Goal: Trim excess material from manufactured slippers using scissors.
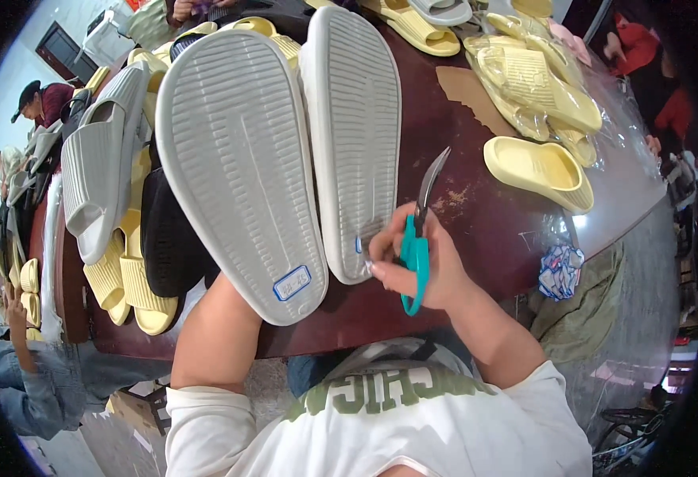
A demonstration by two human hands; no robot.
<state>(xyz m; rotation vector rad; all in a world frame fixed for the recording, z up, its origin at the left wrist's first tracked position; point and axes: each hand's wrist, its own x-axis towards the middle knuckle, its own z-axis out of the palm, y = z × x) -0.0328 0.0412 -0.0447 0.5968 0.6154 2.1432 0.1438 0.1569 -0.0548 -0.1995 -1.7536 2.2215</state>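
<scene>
Two grey slide slippers stand upright, soles facing me: a left one and a right one. My left forearm runs up behind the left slide. That hand's fingers are hidden behind the slide, which it holds up. A blue-edged size sticker sits on the left slide's heel, and part of another sticker shows on the right one. My right hand is closed around scissors with teal handles and curved blades pointing up and away. Its thumb and forefinger pinch close to the right slide's heel, holding something small and pale.
Grey, black and yellow slides crowd the left side of the dark red table. At the right are a lone yellow slide, bagged yellow slides and a crumpled label bundle. Other people work around.
</scene>
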